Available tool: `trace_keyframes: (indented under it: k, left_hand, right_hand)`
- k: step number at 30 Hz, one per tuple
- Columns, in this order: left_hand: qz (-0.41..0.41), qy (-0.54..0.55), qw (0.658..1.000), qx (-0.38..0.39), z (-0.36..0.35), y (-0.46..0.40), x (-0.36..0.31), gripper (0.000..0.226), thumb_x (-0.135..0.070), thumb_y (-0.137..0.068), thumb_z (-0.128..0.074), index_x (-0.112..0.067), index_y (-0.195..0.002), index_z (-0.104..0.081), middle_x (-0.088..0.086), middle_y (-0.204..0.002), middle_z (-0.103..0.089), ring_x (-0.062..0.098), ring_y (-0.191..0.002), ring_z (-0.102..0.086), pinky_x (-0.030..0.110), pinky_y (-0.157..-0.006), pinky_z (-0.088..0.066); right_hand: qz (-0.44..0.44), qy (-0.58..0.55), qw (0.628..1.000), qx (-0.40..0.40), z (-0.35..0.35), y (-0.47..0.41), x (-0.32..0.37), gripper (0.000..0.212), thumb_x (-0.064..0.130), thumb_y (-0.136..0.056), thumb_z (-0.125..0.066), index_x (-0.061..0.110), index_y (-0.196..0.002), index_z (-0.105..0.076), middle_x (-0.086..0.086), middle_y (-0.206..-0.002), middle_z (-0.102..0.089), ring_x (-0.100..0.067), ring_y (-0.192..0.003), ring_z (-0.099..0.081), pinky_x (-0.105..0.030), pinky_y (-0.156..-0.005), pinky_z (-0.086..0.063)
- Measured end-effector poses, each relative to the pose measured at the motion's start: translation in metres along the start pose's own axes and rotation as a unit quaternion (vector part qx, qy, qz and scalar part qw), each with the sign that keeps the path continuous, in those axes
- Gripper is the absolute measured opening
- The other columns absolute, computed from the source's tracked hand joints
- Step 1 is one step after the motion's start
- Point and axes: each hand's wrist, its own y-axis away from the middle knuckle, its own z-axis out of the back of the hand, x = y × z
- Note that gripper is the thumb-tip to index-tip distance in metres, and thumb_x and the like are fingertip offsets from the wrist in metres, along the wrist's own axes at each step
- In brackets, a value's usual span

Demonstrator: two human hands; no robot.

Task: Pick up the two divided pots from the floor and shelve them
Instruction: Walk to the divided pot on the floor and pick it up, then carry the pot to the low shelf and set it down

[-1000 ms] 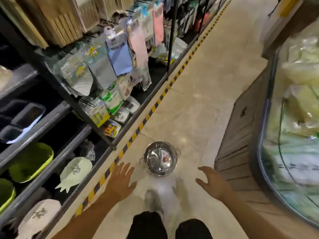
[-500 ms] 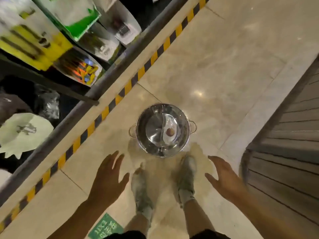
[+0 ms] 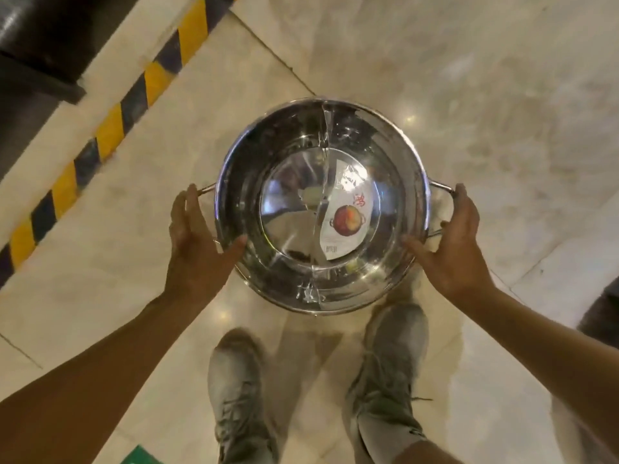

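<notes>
A shiny steel divided pot [image 3: 385, 155] sits in the middle of the view over the marble floor, just ahead of my shoes. An upright divider [image 3: 323, 182] splits it, and a label with a red pot picture [image 3: 348, 222] lies in its right half. A second rim showing under its near edge suggests another pot nested below. My left hand [image 3: 192, 242] wraps the left handle with the thumb on the rim. My right hand [image 3: 455, 242] holds the right handle the same way. Whether the pot rests on the floor I cannot tell.
Yellow-and-black hazard tape [image 3: 110, 128] runs diagonally along the dark shelf base [image 3: 40, 45] at the upper left. My grey shoes [image 3: 234, 396] stand just behind the pot. A green floor sticker [image 3: 140, 457] shows at the bottom edge, and a dark cabinet corner [image 3: 603, 316] at the right.
The view has dropped down close to the pot. Both hands, open and apart behind it before, have reached forward and closed on its two side handles.
</notes>
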Motion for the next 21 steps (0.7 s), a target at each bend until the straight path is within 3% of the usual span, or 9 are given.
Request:
trace_keyframes:
  k: [3,5,7,12,16,18,21]
  left_hand:
    - [0.004,0.019,1.000,-0.021,-0.013,-0.012,0.005,0.101,-0.037,-0.078,-0.078,-0.022,-0.152,-0.011,0.011,-0.150,-0.020,0.029,-0.132,-0.040,0.040,-0.093,-0.052]
    - [0.013,0.022,0.999,-0.029,-0.014,-0.015,0.006,0.099,-0.029,-0.076,-0.081,-0.019,-0.151,-0.017,0.016,-0.144,-0.026,0.030,-0.121,-0.047,0.042,-0.090,-0.053]
    - [0.003,0.023,0.999,-0.025,-0.012,-0.015,0.005,0.102,-0.027,-0.071,-0.086,-0.015,-0.150,-0.022,0.019,-0.138,-0.029,0.029,-0.110,-0.050,0.042,-0.083,-0.056]
    - [-0.010,0.023,0.999,-0.029,0.028,0.000,-0.011,0.104,-0.034,-0.069,-0.086,-0.021,-0.150,-0.022,0.016,-0.138,-0.030,0.031,-0.106,-0.051,0.039,-0.079,-0.055]
    - [-0.002,0.026,0.999,-0.033,0.100,0.033,-0.047,0.109,-0.037,-0.066,-0.087,-0.024,-0.151,-0.021,0.012,-0.137,-0.032,0.022,-0.098,-0.052,0.033,-0.073,-0.057]
    - [0.006,0.022,0.999,-0.042,0.146,0.055,-0.072,0.106,-0.044,-0.067,-0.082,-0.023,-0.152,-0.022,0.011,-0.137,-0.035,0.021,-0.093,-0.055,0.034,-0.074,-0.058]
    - [0.001,0.053,0.997,-0.048,0.220,0.094,-0.111,0.100,-0.047,-0.069,-0.077,-0.021,-0.150,-0.026,0.012,-0.138,-0.037,0.029,-0.100,-0.057,0.043,-0.076,-0.060]
  right_hand:
    - [-0.023,0.004,1.000,-0.005,-0.006,-0.014,-0.005,0.112,0.040,-0.079,-0.078,0.023,-0.160,-0.001,-0.009,-0.161,-0.025,-0.034,-0.138,-0.042,-0.047,-0.103,-0.045]
    - [-0.028,-0.002,0.999,-0.023,-0.006,-0.019,-0.005,0.109,0.034,-0.079,-0.081,0.024,-0.159,-0.008,-0.012,-0.144,-0.046,-0.030,-0.119,-0.057,-0.046,-0.094,-0.054]
    - [-0.028,-0.010,0.999,-0.042,-0.003,-0.019,-0.004,0.104,0.032,-0.078,-0.083,0.025,-0.157,-0.016,-0.009,-0.129,-0.055,-0.026,-0.106,-0.060,-0.041,-0.086,-0.056]
    - [-0.019,-0.040,0.998,-0.055,0.026,0.005,0.011,0.096,0.029,-0.077,-0.084,0.029,-0.152,-0.023,-0.007,-0.113,-0.054,-0.025,-0.096,-0.059,-0.026,-0.072,-0.050]
    - [0.017,-0.031,0.998,-0.046,0.080,0.046,0.047,0.097,0.037,-0.077,-0.082,0.029,-0.152,-0.022,-0.004,-0.106,-0.054,-0.020,-0.087,-0.058,-0.018,-0.065,-0.045]
    - [0.029,-0.043,0.998,-0.040,0.116,0.069,0.073,0.098,0.043,-0.077,-0.080,0.031,-0.153,-0.020,-0.001,-0.103,-0.055,-0.018,-0.086,-0.059,-0.021,-0.067,-0.047]
    - [0.042,-0.062,0.997,-0.036,0.179,0.108,0.119,0.099,0.061,-0.074,-0.074,0.041,-0.152,-0.017,0.004,-0.099,-0.053,-0.015,-0.083,-0.060,-0.033,-0.069,-0.054]
